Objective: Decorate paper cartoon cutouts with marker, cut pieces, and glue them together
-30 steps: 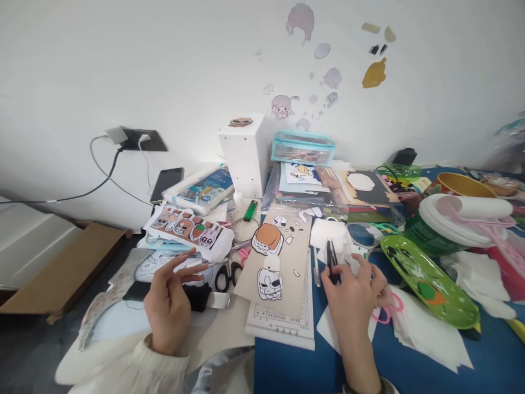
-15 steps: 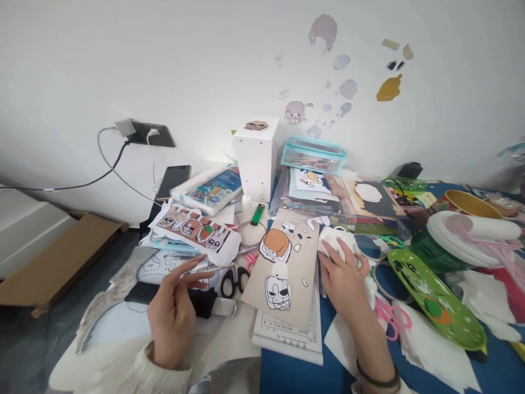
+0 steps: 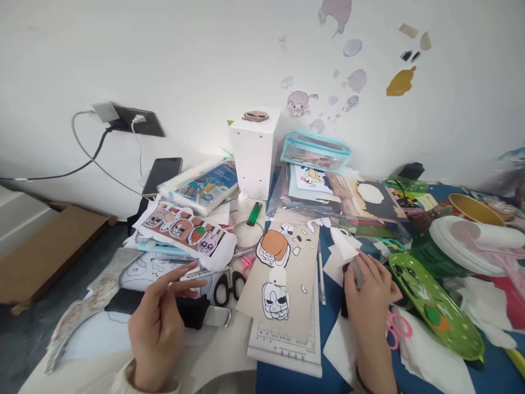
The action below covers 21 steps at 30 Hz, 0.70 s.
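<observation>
My left hand (image 3: 158, 323) hovers over the cluttered left side of the table, its fingers pinched on a thin white pen (image 3: 192, 275). Black scissors (image 3: 227, 285) lie just right of it. My right hand (image 3: 369, 293) rests on the blue table cover right of a brown card (image 3: 293, 262). Its fingers are closed on a crumpled white paper piece (image 3: 342, 249), and a small dark object under the fingers is mostly hidden. On the card lie an orange-topped cartoon cut-out (image 3: 273, 247) and a white one (image 3: 274, 300). A white pen (image 3: 321, 273) lies between the card and my right hand.
A green tray (image 3: 437, 306) and pink scissors (image 3: 397, 327) lie right of my right hand. A white box (image 3: 254, 153), a teal pencil case (image 3: 315, 153), a green lighter (image 3: 254, 212), a phone (image 3: 161, 175) and a printed sticker sheet (image 3: 184, 230) crowd the back. Bowls stand far right.
My right hand reached forward onto the white paper, then drew back to the right with the paper in its fingers. My left hand stayed put with the pen. The view shifted slightly.
</observation>
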Tool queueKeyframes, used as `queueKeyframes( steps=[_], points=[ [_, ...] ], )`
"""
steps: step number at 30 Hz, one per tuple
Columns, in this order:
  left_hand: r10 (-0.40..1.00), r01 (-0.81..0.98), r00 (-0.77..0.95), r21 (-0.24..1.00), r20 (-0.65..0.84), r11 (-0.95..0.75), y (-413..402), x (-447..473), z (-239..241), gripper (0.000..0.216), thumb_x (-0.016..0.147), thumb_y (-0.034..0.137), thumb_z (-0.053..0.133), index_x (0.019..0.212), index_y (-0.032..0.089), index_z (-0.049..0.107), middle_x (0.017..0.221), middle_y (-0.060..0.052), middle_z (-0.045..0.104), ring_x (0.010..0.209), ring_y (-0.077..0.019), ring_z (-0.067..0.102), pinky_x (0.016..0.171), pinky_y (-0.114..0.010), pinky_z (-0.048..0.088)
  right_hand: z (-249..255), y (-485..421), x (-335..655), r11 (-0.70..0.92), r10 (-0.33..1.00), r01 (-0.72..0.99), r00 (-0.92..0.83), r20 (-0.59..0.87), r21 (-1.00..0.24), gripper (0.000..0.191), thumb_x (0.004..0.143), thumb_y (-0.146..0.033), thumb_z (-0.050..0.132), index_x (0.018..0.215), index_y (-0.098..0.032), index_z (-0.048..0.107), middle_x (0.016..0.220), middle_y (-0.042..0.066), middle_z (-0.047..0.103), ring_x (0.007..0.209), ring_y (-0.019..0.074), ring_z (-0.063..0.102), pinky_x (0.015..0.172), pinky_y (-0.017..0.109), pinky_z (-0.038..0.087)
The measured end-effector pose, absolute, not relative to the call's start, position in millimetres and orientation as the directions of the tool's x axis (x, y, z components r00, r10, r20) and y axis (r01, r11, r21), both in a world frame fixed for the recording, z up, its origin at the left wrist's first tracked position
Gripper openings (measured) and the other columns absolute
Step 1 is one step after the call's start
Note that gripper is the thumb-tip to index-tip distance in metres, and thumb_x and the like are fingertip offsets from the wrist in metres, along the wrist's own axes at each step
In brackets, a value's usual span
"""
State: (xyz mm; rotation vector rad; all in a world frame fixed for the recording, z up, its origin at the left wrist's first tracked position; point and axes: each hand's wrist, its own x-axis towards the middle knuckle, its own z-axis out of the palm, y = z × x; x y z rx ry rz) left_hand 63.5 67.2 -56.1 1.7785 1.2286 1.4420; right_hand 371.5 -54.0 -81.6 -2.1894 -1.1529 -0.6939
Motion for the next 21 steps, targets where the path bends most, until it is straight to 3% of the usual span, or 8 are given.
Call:
queueKeyframes(
  steps=[5,21],
  points=[
    [0.894,0.326,0.016,0.843,0.448,-0.428,67.0,62.4,-56.8,0.019,0.098,0.027,0.039,0.108,0.022,0.056,0.103,-0.003,0.068,0.071,-0.0146,0.071,0.058,-0.027,0.056,-80.1,-54.1,371.3,-0.462,0.584,0.854,0.496,0.643,-0.239,0.035,0.093,-0.032,0.039,0.103,-0.012,0.066,0.110,0.014,0.068,0.106,0.0315,0.053,0.085,0.046,0.036],
    [0.918,0.342,0.029,0.859,0.395,-0.380,65.3,59.9,-58.9,0.024,0.099,0.022,0.034,0.109,0.022,0.056,0.107,-0.003,0.066,0.074,-0.0140,0.070,0.061,-0.027,0.056,-80.1,-51.9,368.3,-0.410,0.592,0.896,0.405,0.697,-0.172,0.036,0.094,-0.036,0.040,0.094,-0.014,0.068,0.101,0.010,0.072,0.101,0.0288,0.061,0.084,0.043,0.030]
  ],
)
